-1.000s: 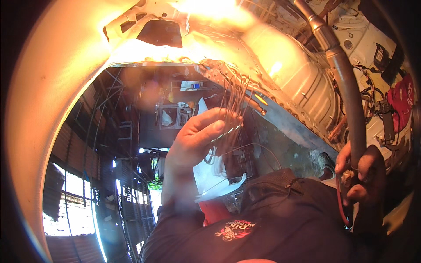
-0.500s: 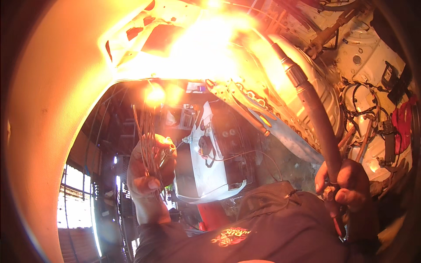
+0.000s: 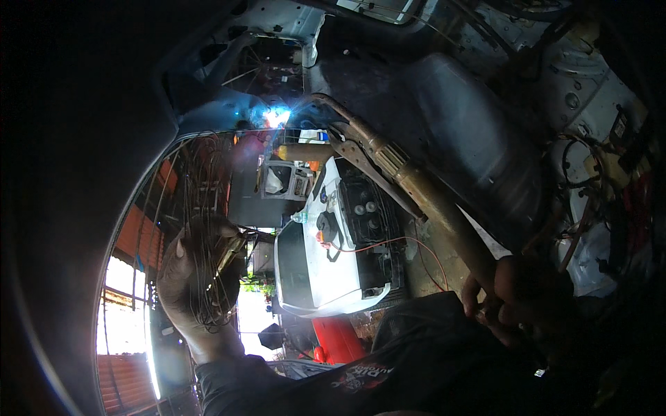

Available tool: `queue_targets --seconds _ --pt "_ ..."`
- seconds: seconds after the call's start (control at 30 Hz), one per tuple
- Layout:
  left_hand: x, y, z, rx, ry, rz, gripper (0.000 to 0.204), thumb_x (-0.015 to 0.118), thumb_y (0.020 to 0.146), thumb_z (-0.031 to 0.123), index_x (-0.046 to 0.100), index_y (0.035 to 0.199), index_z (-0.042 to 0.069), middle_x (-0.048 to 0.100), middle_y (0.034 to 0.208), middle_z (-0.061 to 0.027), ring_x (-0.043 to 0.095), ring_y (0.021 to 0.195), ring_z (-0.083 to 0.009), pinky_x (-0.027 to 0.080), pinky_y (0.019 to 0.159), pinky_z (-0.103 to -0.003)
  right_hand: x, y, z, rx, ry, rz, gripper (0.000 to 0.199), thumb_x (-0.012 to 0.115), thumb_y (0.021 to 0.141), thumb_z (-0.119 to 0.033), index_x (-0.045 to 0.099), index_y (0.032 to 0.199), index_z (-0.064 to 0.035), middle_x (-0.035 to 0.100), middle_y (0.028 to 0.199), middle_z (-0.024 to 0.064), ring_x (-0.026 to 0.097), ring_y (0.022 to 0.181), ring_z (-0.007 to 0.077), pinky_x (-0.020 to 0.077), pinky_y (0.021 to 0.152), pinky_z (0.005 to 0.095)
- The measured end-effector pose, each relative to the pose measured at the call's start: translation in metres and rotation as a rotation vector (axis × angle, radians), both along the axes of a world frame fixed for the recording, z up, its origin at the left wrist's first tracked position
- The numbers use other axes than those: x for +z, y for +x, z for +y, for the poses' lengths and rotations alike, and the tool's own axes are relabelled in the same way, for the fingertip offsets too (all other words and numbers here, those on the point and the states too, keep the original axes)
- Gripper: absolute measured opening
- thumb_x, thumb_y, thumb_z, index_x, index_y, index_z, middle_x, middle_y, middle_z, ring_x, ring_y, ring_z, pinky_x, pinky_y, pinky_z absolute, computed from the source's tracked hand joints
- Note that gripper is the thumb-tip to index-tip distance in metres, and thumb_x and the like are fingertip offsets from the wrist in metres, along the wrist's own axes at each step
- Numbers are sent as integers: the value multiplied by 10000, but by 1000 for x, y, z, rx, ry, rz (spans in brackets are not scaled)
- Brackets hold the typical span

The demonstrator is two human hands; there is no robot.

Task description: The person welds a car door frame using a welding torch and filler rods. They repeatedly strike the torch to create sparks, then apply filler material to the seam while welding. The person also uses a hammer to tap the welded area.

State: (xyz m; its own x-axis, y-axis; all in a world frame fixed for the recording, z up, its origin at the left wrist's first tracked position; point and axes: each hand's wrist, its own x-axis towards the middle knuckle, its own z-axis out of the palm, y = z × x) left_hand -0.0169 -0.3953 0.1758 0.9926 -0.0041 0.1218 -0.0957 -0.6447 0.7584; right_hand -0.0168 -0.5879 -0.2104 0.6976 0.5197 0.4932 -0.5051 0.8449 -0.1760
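Observation:
My right hand (image 3: 517, 295), in shadow, is closed around the handle of a gas torch (image 3: 437, 208). The torch's bent tip reaches up and left to a blue-white glowing spot (image 3: 277, 116) on the lower edge of a bare metal car body panel (image 3: 215, 114). My left hand (image 3: 184, 277) is closed on a bundle of thin wire rods (image 3: 205, 298), held upright, with a small brass-coloured tube-like piece (image 3: 229, 256) beside its fingers. A pair of long-handled locking pliers (image 3: 371, 166) sits at the panel edge, just under the torch.
A white car (image 3: 316, 277) with its front end opened up stands beyond and below the panel. An orange-red cable (image 3: 416, 239) curves from it toward me. Wiring (image 3: 576, 159) hangs at the right. A red object (image 3: 336, 340) lies near my shirt.
The broad orange glare has given way to a small blue-white spot, and the picture is darker. The torch has swung left onto the panel edge; my left hand has moved left and slightly down.

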Motion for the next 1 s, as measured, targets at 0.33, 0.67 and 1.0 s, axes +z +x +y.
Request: queue_targets --seconds 0.33,0.67,1.0 --pt "12 18 -12 -27 158 -3 646 755 890 371 605 1239 -152 702 1107 -218 721 964 -276 584 866 -338 7 9 8 62 -17 -44 245 763 877 -74 518 891 -67 619 1057 321 661 554 192 565 495 288" --pt "21 13 -4 140 541 -250 411 568 1054 222 636 1266 -123 719 1162 -237 742 1020 -278 624 829 -340 9 18 6 99 -18 -70 253 770 861 -44 520 886 -68 626 1055 315 666 560 192 565 493 286" --pt "19 24 -27 -17 253 -58 400 528 1069 175 588 1330 -122 728 1165 -234 777 843 -216 629 527 -255 1 24 -4 110 -44 -58 265 778 846 -13 521 880 -69 633 1052 308 670 566 192 565 492 283"
